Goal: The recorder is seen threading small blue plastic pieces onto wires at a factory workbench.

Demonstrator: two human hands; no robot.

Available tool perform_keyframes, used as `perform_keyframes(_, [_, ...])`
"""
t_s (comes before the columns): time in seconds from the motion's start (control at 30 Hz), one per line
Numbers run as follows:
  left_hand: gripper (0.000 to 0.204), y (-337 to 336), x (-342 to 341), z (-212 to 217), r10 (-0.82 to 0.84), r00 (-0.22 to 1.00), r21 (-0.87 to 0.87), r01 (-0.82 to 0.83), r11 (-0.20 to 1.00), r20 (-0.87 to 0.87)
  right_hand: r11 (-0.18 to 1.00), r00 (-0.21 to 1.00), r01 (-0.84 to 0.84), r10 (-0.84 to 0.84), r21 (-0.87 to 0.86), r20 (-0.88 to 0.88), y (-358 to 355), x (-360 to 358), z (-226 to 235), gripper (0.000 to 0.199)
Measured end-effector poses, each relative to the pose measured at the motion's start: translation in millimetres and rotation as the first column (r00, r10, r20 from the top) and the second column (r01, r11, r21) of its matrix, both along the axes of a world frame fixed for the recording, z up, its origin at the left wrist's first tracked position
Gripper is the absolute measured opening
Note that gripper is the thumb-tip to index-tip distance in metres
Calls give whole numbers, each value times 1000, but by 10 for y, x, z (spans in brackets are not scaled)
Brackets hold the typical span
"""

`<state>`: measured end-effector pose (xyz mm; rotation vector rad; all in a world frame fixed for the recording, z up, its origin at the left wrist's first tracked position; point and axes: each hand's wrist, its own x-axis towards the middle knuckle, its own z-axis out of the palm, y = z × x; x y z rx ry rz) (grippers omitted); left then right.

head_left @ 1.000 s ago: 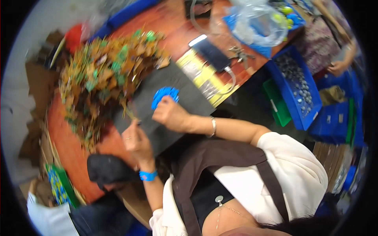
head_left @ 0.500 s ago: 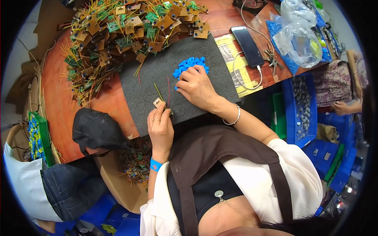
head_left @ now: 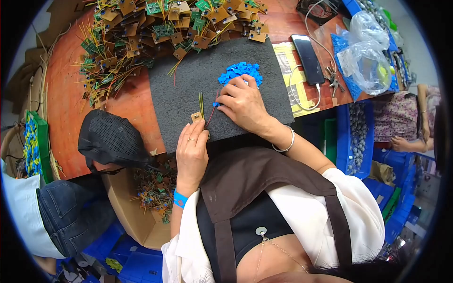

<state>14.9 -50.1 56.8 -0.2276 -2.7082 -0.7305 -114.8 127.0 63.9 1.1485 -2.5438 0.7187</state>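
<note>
My left hand (head_left: 191,150) is closed on a small brown circuit board (head_left: 196,116) at the near edge of a dark grey mat (head_left: 271,59). Yellow-green wires (head_left: 201,104) stick up from the board, and a red wire (head_left: 212,116) slants toward my other hand. Between thumb and fingertips, my right hand (head_left: 246,104) pinches a small blue plastic connector (head_left: 216,104) at the red wire's end; I cannot tell whether the wire is inside it. Just beyond those fingers lies a heap of similar blue pieces (head_left: 239,71).
A large tangle of wired circuit boards (head_left: 163,29) covers the far left. A black mesh cap (head_left: 112,137) lies at the left edge. On the right are a phone (head_left: 307,59) on its cable, keys (head_left: 333,80) and plastic bags (head_left: 370,61). An open carton (head_left: 127,207) stands below the table.
My right hand has drawn back slightly from the blue heap, and a blue connector now shows in its fingertips by the red wire. My left hand keeps its hold on the board.
</note>
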Motion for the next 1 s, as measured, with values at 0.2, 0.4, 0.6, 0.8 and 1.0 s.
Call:
perform_keyframes(0.2, [12, -23, -56, 108, -31, 997, 36, 29, 999, 73, 999, 999, -38, 37, -25, -20, -70, -9, -91, 13])
perform_keyframes(0.4, [12, -31, -18, 86, -16, 997, -2, 16, 1000, 72, 995, 974, 101, -98, 4, -203, -89, -58, 79, 12])
perform_keyframes(0.6, [14, -48, -60, 91, -23, 996, 18, 22, 1000, 88, 970, 895, -77, 170, -233, 412, -440, 70, -85, 9])
perform_keyframes(0.8, [14, -24, -48, 162, -36, 994, 38, 33, 999, 100, 987, 895, -71, 128, -146, 426, -490, 44, -72, 10])
perform_keyframes(1.0, [16, -29, -61, 164, -50, 988, 73, 39, 997, 148, 994, 879, -104, 109, -36, 463, -567, 2, -37, 9])
